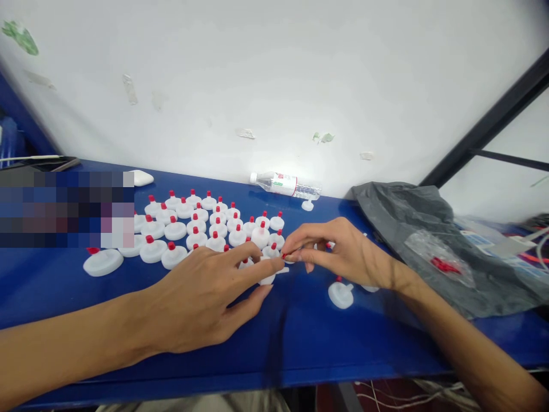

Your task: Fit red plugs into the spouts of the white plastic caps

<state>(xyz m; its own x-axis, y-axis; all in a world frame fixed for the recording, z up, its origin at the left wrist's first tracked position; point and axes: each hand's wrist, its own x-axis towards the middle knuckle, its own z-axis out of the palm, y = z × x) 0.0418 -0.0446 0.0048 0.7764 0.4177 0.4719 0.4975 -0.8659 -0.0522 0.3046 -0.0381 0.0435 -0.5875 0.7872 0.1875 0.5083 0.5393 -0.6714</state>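
Observation:
My left hand reaches in from the left, its thumb and fingers around a white disc-shaped plastic piece with a side spout. The fingers partly hide that piece. Thumb and fingertips of my right hand pinch a small red cap right by the left index fingertip. Beyond and left of the hands stand several white discs topped with red caps, grouped on the blue table. Another capped white disc lies below my right hand, with more pieces partly hidden behind that hand.
A clear labelled bottle lies against the white wall, a single white disc beside it. At right, a bag of red caps rests on a grey plastic sheet. A white object sits at back left.

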